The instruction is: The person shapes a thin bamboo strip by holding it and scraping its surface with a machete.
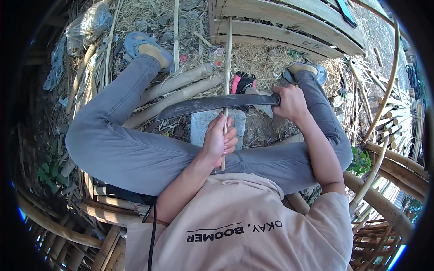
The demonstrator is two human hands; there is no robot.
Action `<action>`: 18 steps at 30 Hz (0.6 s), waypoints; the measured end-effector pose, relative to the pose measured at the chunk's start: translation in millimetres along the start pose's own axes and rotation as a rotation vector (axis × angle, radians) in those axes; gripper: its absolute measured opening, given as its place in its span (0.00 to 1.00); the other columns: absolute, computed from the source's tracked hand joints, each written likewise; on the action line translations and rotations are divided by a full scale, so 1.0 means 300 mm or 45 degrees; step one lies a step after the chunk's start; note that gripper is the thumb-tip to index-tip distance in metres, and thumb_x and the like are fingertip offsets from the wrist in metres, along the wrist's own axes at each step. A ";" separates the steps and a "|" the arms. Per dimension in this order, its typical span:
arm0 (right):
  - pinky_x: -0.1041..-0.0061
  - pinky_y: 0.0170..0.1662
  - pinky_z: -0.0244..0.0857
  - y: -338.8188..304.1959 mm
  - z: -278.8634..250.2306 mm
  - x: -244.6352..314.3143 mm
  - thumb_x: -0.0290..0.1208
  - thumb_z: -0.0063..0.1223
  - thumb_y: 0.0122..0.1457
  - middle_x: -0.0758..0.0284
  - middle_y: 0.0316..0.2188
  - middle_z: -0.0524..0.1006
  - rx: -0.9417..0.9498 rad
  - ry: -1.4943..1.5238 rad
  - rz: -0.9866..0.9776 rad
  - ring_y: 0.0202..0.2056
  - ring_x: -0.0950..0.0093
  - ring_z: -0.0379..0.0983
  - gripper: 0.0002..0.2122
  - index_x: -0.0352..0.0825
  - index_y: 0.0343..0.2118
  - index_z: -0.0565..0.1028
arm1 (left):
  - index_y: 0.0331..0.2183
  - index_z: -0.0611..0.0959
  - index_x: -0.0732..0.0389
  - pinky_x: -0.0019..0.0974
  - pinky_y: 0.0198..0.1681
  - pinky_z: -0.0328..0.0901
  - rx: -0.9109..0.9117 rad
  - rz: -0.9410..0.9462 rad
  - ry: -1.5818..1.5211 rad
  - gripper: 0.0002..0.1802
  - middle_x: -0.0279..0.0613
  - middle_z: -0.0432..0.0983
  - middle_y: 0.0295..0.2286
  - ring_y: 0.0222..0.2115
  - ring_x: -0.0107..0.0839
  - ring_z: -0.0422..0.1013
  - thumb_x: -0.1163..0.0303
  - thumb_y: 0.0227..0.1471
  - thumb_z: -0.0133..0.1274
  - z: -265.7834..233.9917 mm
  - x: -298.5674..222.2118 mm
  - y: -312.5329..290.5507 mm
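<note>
My left hand (220, 139) is wrapped round the near part of a thin bamboo strip (228, 58), which runs away from me toward a wooden slatted bench. In my right hand (290, 103) is the handle of a machete (212, 104), its long dark blade pointing left. The blade lies across the strip just beyond my left fingers; whether it bites into the strip I cannot tell. Below the blade, a pale stone block (203, 128) sits on the ground between my legs, partly hidden by my left hand.
Bamboo poles (181, 93) lie beyond the block, beside a pink and black object (244, 83). The slatted bench (289, 31) stands at the far side. A clear plastic bag (92, 22) is far left. Cut bamboo pieces (398, 122) are stacked at right. Straw covers the ground.
</note>
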State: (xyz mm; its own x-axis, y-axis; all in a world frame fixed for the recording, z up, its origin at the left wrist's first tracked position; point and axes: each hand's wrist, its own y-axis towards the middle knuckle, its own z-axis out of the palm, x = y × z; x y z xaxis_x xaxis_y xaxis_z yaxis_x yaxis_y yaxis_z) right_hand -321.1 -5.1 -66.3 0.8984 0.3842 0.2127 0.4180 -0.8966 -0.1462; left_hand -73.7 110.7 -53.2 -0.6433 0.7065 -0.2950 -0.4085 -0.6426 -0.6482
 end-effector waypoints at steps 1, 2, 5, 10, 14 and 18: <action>0.58 0.37 0.71 -0.001 -0.006 0.009 0.31 0.59 0.35 0.53 0.19 0.77 0.014 0.028 0.003 0.27 0.53 0.76 0.13 0.35 0.28 0.80 | 0.29 0.67 0.49 0.23 0.08 0.42 -0.049 0.038 0.068 0.21 0.23 0.50 0.12 0.09 0.15 0.44 0.48 0.69 0.31 0.006 0.006 0.001; 0.58 0.37 0.71 -0.005 0.004 0.010 0.31 0.59 0.35 0.53 0.19 0.77 0.015 0.029 0.008 0.27 0.53 0.76 0.13 0.35 0.28 0.80 | 0.29 0.67 0.49 0.23 0.08 0.41 -0.097 0.075 0.135 0.21 0.23 0.50 0.12 0.09 0.15 0.44 0.48 0.69 0.30 0.010 0.011 0.001; 0.57 0.37 0.71 -0.009 0.027 0.011 0.32 0.61 0.35 0.54 0.19 0.77 0.000 0.095 0.027 0.28 0.53 0.76 0.13 0.36 0.28 0.80 | 0.30 0.67 0.49 0.23 0.09 0.41 -0.149 0.101 0.216 0.21 0.23 0.51 0.12 0.09 0.15 0.44 0.48 0.69 0.30 0.014 0.023 0.005; 0.59 0.40 0.73 0.039 0.012 -0.003 0.34 0.63 0.35 0.57 0.23 0.79 0.144 -0.039 0.068 0.31 0.55 0.78 0.14 0.38 0.30 0.80 | 0.30 0.67 0.49 0.24 0.09 0.40 -0.220 0.121 0.266 0.20 0.23 0.51 0.12 0.09 0.15 0.45 0.49 0.70 0.30 0.013 0.024 0.015; 0.59 0.39 0.73 0.076 0.006 -0.039 0.33 0.62 0.37 0.56 0.24 0.80 0.130 -0.084 0.030 0.31 0.55 0.79 0.15 0.38 0.32 0.81 | 0.31 0.67 0.49 0.23 0.09 0.41 -0.228 0.114 0.255 0.20 0.23 0.52 0.13 0.09 0.15 0.45 0.49 0.70 0.31 0.010 0.028 0.015; 0.60 0.38 0.74 0.102 0.013 -0.234 0.31 0.57 0.37 0.54 0.24 0.80 -0.276 -0.140 0.208 0.31 0.55 0.79 0.19 0.39 0.38 0.83 | 0.31 0.68 0.50 0.23 0.09 0.42 -0.171 0.115 0.263 0.19 0.23 0.52 0.13 0.09 0.15 0.46 0.50 0.70 0.31 0.023 0.024 0.003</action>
State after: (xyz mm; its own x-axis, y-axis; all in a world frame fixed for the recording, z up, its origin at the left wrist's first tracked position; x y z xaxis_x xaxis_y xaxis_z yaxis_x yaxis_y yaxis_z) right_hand -370.9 -58.8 -89.6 0.9657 0.2414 0.0956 0.2383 -0.9703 0.0424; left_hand -83.1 113.2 -51.1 -0.5216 0.7024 -0.4843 -0.2570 -0.6707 -0.6958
